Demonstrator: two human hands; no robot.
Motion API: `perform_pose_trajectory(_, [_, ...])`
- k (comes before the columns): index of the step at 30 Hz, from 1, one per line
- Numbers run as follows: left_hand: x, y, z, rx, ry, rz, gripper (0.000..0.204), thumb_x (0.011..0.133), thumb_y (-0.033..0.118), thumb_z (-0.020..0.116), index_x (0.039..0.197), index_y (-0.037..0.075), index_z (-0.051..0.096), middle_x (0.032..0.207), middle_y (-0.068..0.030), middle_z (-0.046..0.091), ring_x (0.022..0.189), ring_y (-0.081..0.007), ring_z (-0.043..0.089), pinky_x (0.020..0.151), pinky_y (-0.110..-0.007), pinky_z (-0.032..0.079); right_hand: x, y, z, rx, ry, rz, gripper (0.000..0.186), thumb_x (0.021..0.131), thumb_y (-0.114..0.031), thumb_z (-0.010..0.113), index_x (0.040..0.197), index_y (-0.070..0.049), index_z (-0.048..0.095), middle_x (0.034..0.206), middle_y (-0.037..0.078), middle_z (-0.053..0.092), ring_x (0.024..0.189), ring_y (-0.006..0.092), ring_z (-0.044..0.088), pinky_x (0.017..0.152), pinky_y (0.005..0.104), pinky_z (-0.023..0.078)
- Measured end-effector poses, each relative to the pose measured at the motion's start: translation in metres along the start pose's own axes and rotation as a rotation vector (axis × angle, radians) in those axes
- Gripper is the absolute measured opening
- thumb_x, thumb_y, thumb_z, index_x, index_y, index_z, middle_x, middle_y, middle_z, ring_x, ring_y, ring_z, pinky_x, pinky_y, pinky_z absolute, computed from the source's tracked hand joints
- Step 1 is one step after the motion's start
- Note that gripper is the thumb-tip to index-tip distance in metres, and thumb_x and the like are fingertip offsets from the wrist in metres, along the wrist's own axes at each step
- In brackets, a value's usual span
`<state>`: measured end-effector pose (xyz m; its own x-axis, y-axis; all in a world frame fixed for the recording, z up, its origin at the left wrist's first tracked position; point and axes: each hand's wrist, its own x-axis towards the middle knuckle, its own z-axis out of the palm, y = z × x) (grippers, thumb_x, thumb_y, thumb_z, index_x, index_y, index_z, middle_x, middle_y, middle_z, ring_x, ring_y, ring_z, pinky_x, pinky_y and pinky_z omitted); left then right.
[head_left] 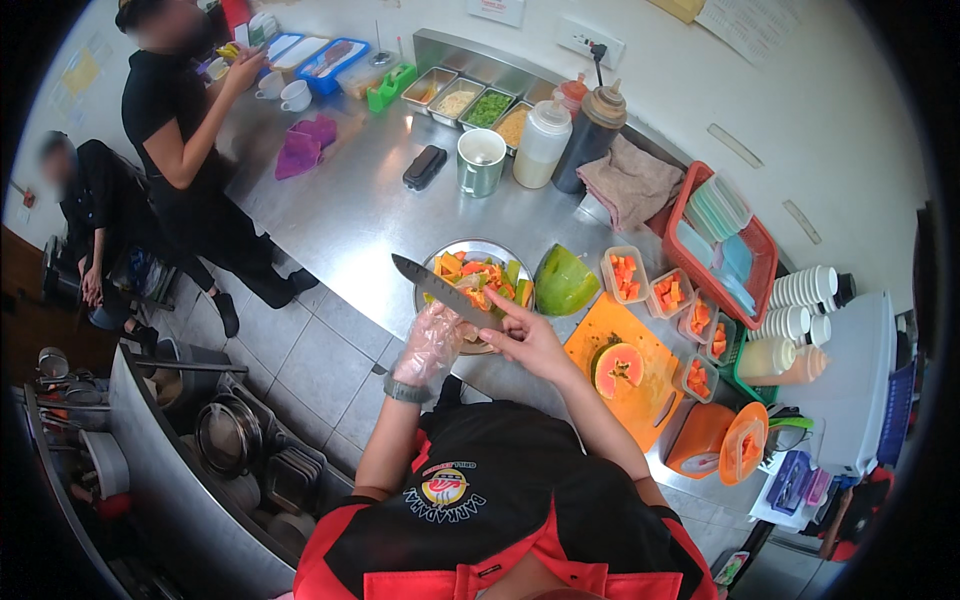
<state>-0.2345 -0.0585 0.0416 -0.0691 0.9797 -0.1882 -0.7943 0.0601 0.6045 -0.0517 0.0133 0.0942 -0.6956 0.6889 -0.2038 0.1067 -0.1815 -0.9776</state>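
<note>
My right hand [525,345] grips a kitchen knife [440,285], index finger stretched along the blade, which points up and left over a round metal plate [420,300]. Orange and green fruit trimmings [478,270] heap on that plate. In a clear plastic glove, my left hand [432,340] is curled at the plate's near edge, just under the blade; what its fingers hold is hidden. A green papaya piece [567,280], skin up, lies right of the plate. On an orange cutting board [610,325] rests a papaya half [617,370], orange flesh showing.
Several clear tubs of orange cubes [626,275] line the board's right side. Behind stand a mug [481,163], squeeze bottles [543,145] and a red basket [675,235]. An orange scale [700,440] sits near right. Two people [175,130] are at far left; steel racks [180,480] stand near left.
</note>
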Motion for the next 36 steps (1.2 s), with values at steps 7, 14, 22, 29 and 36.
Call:
perform_pose_trajectory(7, [0.001,-0.008,-0.006,0.107,0.059,0.024,0.030,0.094,0.007,0.059,0.123,0.004,0.053,0.113,-0.0050,0.060,0.100,-0.0138,0.060,0.082,-0.026,0.052,0.001,0.000,0.001,0.020,-0.040,0.008,0.069,0.088,-0.021,0.072,0.147,-0.012,0.038,0.065,-0.008,0.048,0.056,0.0015,0.041,0.052,0.0188,0.033])
perform_pose_trajectory(14, [0.008,-0.022,-0.029,0.222,0.036,0.101,0.030,0.094,0.010,0.059,0.122,0.004,0.053,0.116,-0.0053,0.059,0.101,-0.0138,0.059,0.082,-0.025,0.052,0.000,0.002,0.004,0.032,-0.030,0.014,0.066,0.088,-0.021,0.071,0.145,-0.010,0.040,0.067,-0.006,0.052,0.058,0.0016,0.044,0.051,0.0186,0.035])
perform_pose_trajectory(22, [0.009,-0.018,-0.022,0.165,-0.051,0.090,0.031,0.095,0.011,0.057,0.124,0.002,0.051,0.118,-0.0093,0.060,0.105,-0.0193,0.060,0.085,-0.030,0.053,0.004,0.012,0.005,0.106,-0.019,0.048,0.056,0.091,-0.018,0.067,0.141,-0.007,0.045,0.069,-0.003,0.055,0.057,0.0033,0.046,0.050,0.0198,0.036])
perform_pose_trajectory(29, [0.006,-0.009,-0.002,-0.089,0.049,-0.034,0.033,0.096,0.012,0.056,0.126,0.000,0.053,0.117,-0.0106,0.061,0.105,-0.0194,0.061,0.086,-0.031,0.053,0.005,0.007,0.004,0.475,-0.029,0.231,0.055,0.095,-0.019,0.061,0.144,-0.005,0.040,0.067,0.001,0.054,0.054,0.0066,0.046,0.050,0.0201,0.036])
perform_pose_trajectory(36, [0.007,-0.007,0.000,-0.005,-0.042,0.028,0.034,0.096,0.010,0.055,0.128,-0.001,0.050,0.124,-0.0133,0.057,0.113,-0.0237,0.058,0.090,-0.034,0.052,0.006,0.012,0.006,0.223,-0.044,0.126,0.067,0.092,-0.020,0.066,0.148,-0.005,0.032,0.066,-0.001,0.054,0.052,0.0047,0.045,0.048,0.0196,0.036])
